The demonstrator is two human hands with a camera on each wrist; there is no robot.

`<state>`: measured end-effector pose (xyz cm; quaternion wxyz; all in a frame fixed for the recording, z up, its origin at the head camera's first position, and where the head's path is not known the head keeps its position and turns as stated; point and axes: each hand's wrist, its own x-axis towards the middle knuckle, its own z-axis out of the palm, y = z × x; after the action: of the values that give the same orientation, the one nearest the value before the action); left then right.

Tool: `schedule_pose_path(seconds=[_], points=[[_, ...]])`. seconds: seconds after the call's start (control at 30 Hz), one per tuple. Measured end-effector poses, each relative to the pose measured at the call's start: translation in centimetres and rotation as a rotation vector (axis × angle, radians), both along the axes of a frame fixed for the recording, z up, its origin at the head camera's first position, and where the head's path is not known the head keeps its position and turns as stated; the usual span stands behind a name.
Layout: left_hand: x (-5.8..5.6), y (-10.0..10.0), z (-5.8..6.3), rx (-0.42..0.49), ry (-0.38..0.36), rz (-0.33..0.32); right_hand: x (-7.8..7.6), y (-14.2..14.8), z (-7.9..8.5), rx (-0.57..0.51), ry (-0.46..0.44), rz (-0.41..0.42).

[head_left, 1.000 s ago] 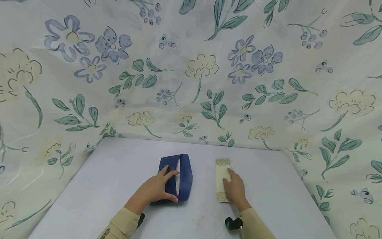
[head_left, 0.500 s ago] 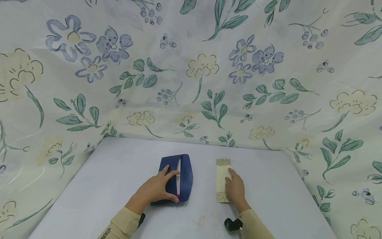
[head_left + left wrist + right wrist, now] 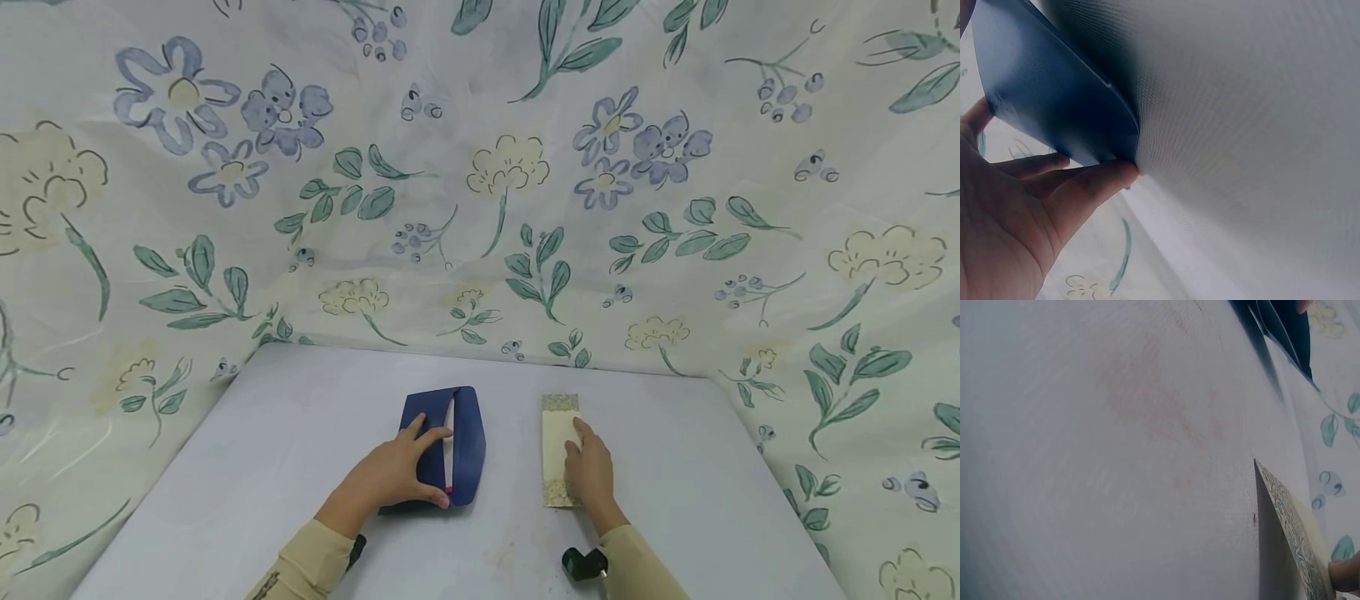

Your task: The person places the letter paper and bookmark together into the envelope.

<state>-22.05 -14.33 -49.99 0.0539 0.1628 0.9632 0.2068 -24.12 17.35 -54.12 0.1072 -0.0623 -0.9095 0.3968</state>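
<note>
A dark blue envelope [image 3: 469, 450] lies on the table, its flap side facing right and a white strip with a bit of red showing in its opening. My left hand [image 3: 390, 477] grips it, fingers spread over its face and thumb at the near edge by the opening. Close up in the left wrist view, the thumb meets a corner of the envelope [image 3: 1054, 81]. On the right, a narrow cream card [image 3: 558, 442] with gold-patterned ends is held along its right side by my right hand [image 3: 591, 473]. In the right wrist view the card [image 3: 1294, 531] stands tilted, with a shadow beneath.
The white table [image 3: 675, 467] reaches back to a hanging floral sheet [image 3: 510, 208] that also encloses both sides. A faint reddish stain [image 3: 504, 550] marks the near middle. A dark green-black device [image 3: 583, 564] sits by the right wrist.
Over the last second the right thumb has shifted slightly right on the cream card. The card has moved a touch away from me in the last half second. The left hand and envelope stay put.
</note>
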Motion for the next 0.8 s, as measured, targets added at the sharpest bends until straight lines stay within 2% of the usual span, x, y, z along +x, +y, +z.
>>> schedule_pose_path(seconds=[0.17, 0.8], points=[[0.0, 0.1, 0.1, -0.005, -0.004, -0.004, -0.1, -0.2, 0.0, -0.021, -0.011, -0.005], [-0.4, 0.2, -0.2, 0.012, 0.001, -0.023, 0.3, -1.8, 1.1, -0.048, 0.043, 0.017]])
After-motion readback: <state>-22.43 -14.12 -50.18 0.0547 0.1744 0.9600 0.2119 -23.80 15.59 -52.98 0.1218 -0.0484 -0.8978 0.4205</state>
